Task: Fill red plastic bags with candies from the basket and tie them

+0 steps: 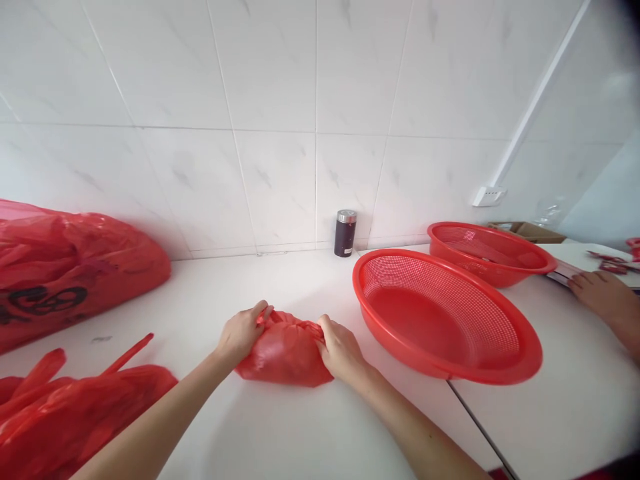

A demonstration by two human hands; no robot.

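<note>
A small red plastic bag (287,357), bulging with contents I cannot make out, rests on the white table between my hands. My left hand (243,331) pinches its gathered top on the left side. On the right side, my right hand (341,347) grips the bag's top edge, thumb and fingers closed on the plastic. Just right of that hand sits a red perforated basket (425,327), tilted slightly, with nothing visible inside. Left of my left forearm lies another red plastic bag (100,413) with its handles sticking up.
A large full red bag (85,267) with black print lies far left. By the tiled wall stands a dark thermos cup (345,233). A second red basket (493,257), a cardboard box (533,232) and another person's hand (603,293) are at right. A seam (480,427) crosses the tabletop.
</note>
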